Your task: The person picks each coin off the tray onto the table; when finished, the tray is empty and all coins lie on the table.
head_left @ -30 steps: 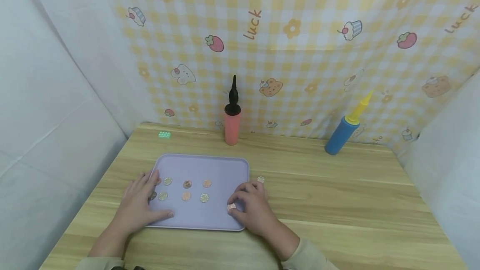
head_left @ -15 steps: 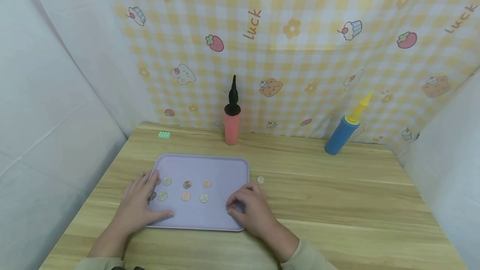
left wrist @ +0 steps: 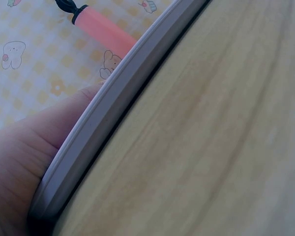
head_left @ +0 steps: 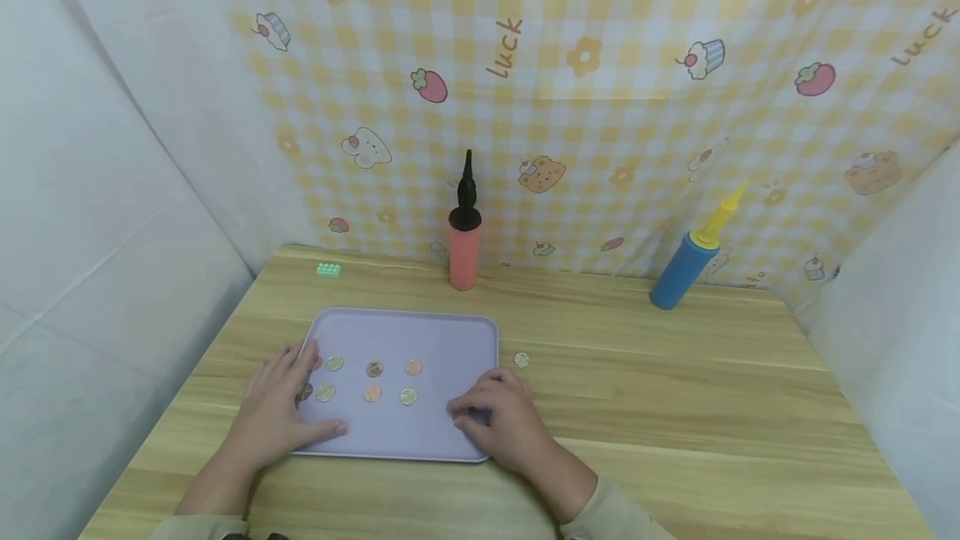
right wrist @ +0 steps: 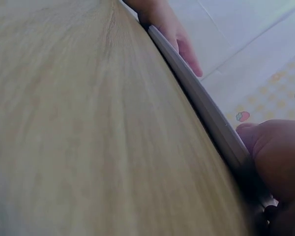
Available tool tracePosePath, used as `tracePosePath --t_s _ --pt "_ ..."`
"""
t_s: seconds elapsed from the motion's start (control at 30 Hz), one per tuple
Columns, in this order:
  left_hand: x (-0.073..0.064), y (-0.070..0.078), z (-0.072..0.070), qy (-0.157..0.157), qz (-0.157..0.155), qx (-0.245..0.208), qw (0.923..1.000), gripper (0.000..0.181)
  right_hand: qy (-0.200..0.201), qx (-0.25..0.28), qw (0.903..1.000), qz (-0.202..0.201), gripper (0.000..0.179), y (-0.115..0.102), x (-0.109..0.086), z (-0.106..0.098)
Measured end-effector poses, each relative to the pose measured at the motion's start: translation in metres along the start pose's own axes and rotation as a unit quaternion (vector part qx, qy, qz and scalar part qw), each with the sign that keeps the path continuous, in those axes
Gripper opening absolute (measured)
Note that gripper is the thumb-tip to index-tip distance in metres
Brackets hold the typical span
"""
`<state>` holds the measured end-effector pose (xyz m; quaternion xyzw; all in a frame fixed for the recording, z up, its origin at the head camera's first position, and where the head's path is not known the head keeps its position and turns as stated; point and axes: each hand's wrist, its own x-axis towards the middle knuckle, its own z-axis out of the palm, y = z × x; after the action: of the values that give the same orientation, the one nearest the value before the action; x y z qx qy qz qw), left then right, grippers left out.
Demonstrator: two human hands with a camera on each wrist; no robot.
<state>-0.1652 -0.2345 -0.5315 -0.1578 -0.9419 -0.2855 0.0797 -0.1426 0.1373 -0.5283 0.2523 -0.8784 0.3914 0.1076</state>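
A lilac tray (head_left: 412, 336) lies on the table with two rows of copper and silver coins on it, among them a copper coin (head_left: 372, 392) and a silver coin (head_left: 408, 397). My left hand (head_left: 273, 407) rests over the tray's left side, fingers spread and thumb stretched across its surface. Part of a dark coin (head_left: 307, 391) shows beside that palm. At the tray's right edge my right hand (head_left: 498, 415) has curled fingers, thumb and index fingertips together low over the tray; the coin they pinch is hidden behind them. Another silver coin (head_left: 521, 360) lies on the table beyond the right hand.
A pink air pump (head_left: 463, 257) with a black nozzle stands behind the tray. Farther right, a blue pump (head_left: 684, 269) with a yellow nozzle leans against the checked cloth (head_left: 585, 123). A small green toy brick (head_left: 328, 269) sits at the table's back left.
The coin that showed between my right fingertips is now hidden by them. Those fingertips have shifted slightly left. My left hand and the tray have stayed put.
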Motion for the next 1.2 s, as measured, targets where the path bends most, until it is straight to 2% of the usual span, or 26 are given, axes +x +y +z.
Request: tracePosePath --t_s 0.2,0.43,0.7,1.03,1.2 --pt "0.0001 0.0022 -0.0003 0.0 0.001 0.004 1.0 0.139 0.009 0.035 0.9993 -0.004 0.03 0.0049 -0.0007 0.0028" --pt "0.0 0.0008 -0.0001 0.003 0.002 0.003 1.0 0.138 0.028 0.049 0.9984 -0.007 0.033 0.0057 -0.0002 0.003" --pt "0.0008 -0.0008 0.0006 0.006 0.004 0.005 1.0 0.139 0.032 0.065 0.9973 0.012 0.036 0.0048 -0.0002 0.0024" --pt "0.0009 0.0 0.0003 0.003 0.002 0.007 1.0 0.138 0.064 0.038 0.9969 0.026 0.036 0.0039 0.0026 0.0029" --pt "0.0011 0.0 0.0004 0.003 0.003 0.007 1.0 0.138 0.084 0.035 0.9957 0.018 0.037 0.0081 0.0025 0.0014"
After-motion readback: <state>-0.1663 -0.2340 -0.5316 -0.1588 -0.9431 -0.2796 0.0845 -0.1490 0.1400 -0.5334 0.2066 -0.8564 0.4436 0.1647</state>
